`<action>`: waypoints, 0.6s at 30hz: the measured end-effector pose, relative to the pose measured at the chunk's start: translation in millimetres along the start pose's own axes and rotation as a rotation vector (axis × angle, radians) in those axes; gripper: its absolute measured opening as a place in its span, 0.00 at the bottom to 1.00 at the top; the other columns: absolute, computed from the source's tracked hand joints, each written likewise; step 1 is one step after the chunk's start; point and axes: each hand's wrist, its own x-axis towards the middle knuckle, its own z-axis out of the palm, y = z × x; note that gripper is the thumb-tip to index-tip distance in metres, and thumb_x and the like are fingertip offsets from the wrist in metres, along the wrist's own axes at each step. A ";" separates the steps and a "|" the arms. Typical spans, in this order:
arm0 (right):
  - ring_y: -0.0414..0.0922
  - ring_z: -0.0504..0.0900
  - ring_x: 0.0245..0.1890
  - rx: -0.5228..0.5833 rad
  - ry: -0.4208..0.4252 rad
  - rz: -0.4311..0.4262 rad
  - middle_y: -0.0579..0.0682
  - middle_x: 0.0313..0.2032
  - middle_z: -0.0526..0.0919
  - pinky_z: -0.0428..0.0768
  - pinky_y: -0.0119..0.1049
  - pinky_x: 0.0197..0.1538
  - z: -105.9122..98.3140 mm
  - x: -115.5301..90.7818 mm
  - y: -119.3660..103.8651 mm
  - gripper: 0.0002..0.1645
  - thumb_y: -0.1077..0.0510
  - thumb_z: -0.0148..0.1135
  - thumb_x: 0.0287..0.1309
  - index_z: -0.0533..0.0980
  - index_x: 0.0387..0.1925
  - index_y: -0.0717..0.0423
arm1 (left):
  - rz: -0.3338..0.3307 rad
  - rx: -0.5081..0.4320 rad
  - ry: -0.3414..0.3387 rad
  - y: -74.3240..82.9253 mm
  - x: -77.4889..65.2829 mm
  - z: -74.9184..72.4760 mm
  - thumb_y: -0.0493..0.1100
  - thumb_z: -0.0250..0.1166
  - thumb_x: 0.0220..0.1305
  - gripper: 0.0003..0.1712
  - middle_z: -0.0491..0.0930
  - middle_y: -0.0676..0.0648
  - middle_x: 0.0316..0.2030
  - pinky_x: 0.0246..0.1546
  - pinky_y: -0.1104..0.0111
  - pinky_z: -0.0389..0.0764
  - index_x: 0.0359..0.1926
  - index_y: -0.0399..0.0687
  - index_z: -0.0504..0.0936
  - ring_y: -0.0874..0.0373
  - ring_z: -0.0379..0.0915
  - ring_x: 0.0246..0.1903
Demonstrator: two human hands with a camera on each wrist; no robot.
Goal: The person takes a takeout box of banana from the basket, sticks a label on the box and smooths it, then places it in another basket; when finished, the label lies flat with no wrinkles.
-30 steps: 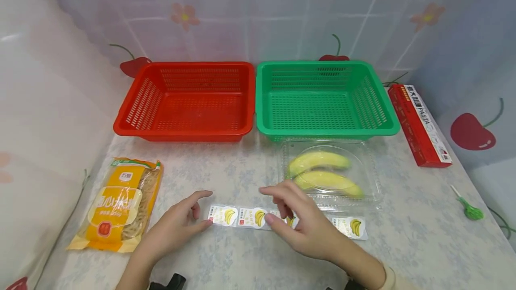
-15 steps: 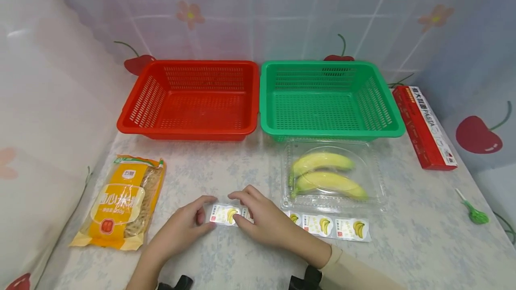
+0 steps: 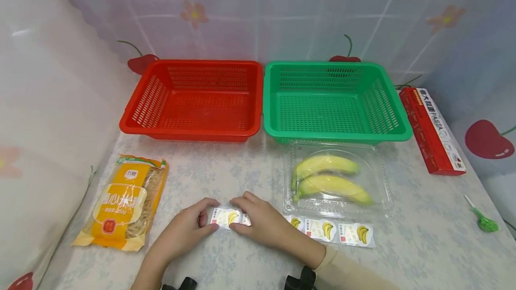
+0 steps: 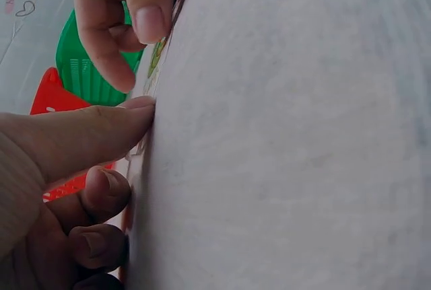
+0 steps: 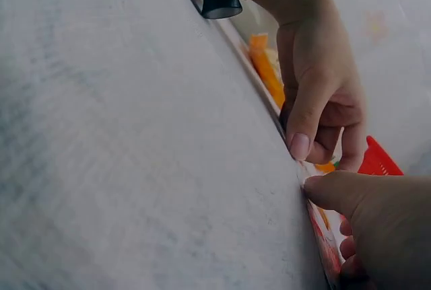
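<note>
A strip of banana stickers (image 3: 223, 216) lies flat on the table, each sticker printed with yellow bananas. At the strip's left end is my left hand (image 3: 187, 225), its thumb and index finger apart at the near and far edges. My right hand (image 3: 262, 218) reaches across the strip just to the right, thumb tip at the near edge and index finger at the far edge. It hides the strip's middle; more stickers (image 3: 322, 230) show beyond the wrist. In the left wrist view, the left thumb (image 4: 101, 135) rests at the strip close to the right hand's fingers (image 4: 148, 24).
Behind the strip sits a clear plastic box (image 3: 375, 182) with two bananas (image 3: 332, 187). A red basket (image 3: 193, 135) and a green basket (image 3: 338, 137) stand at the back. Noodles (image 3: 121, 205) lie left; a pasta box (image 3: 433, 133) and small green item (image 3: 485, 223) lie right.
My right hand has moved left along the strip toward the left hand, uncovering stickers on its right. The left hand stays at the strip's left end. The head view has shifted slightly.
</note>
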 end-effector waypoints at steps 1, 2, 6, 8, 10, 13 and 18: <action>0.33 0.71 0.32 -0.007 -0.005 0.001 0.41 0.40 0.75 0.76 0.26 0.39 0.6 0.3 0.1 0.27 0.45 0.68 0.60 0.76 0.58 0.50 | -0.001 0.003 0.001 0.3 0.2 -0.2 0.44 0.73 0.59 0.22 0.68 0.57 0.23 0.22 0.73 0.65 0.53 0.61 0.78 0.67 0.59 0.20; 0.32 0.71 0.32 -0.015 -0.010 0.001 0.40 0.39 0.75 0.75 0.25 0.39 1.2 0.6 0.2 0.26 0.45 0.68 0.60 0.77 0.57 0.50 | -0.002 0.005 0.001 0.6 0.2 -0.5 0.44 0.73 0.58 0.22 0.68 0.57 0.23 0.22 0.73 0.65 0.53 0.61 0.78 0.67 0.59 0.20; 0.32 0.71 0.31 -0.038 -0.011 0.002 0.40 0.38 0.75 0.75 0.25 0.38 2.3 0.9 0.2 0.24 0.44 0.67 0.60 0.78 0.55 0.50 | 0.015 0.002 0.003 1.3 0.7 -1.6 0.44 0.73 0.58 0.20 0.68 0.57 0.22 0.22 0.73 0.65 0.50 0.63 0.78 0.67 0.59 0.19; 0.32 0.72 0.32 -0.040 -0.012 0.004 0.40 0.38 0.75 0.76 0.25 0.39 2.2 1.0 0.3 0.24 0.44 0.67 0.61 0.79 0.55 0.49 | 0.025 -0.004 0.005 0.8 0.9 -2.0 0.44 0.73 0.58 0.20 0.67 0.57 0.22 0.22 0.73 0.65 0.49 0.64 0.78 0.67 0.59 0.19; 0.32 0.72 0.32 -0.041 -0.016 0.004 0.40 0.39 0.75 0.76 0.26 0.39 2.0 1.2 0.2 0.24 0.44 0.67 0.61 0.79 0.55 0.49 | 0.029 -0.007 0.009 -0.2 1.1 -2.3 0.44 0.74 0.57 0.20 0.67 0.56 0.22 0.23 0.73 0.65 0.48 0.65 0.78 0.67 0.59 0.19; 0.32 0.73 0.33 -0.035 -0.028 0.005 0.40 0.39 0.76 0.76 0.26 0.40 1.6 1.5 0.1 0.24 0.44 0.66 0.62 0.79 0.55 0.49 | 0.030 -0.009 0.018 -1.7 1.4 -2.1 0.43 0.74 0.56 0.20 0.67 0.56 0.22 0.23 0.73 0.66 0.48 0.65 0.80 0.67 0.59 0.20; 0.32 0.74 0.34 -0.031 -0.034 -0.005 0.40 0.39 0.76 0.76 0.25 0.40 1.7 1.5 0.8 0.23 0.44 0.66 0.62 0.79 0.55 0.48 | 0.018 0.006 0.039 -0.2 1.8 -0.9 0.43 0.76 0.54 0.21 0.68 0.56 0.22 0.24 0.73 0.67 0.48 0.61 0.82 0.67 0.60 0.21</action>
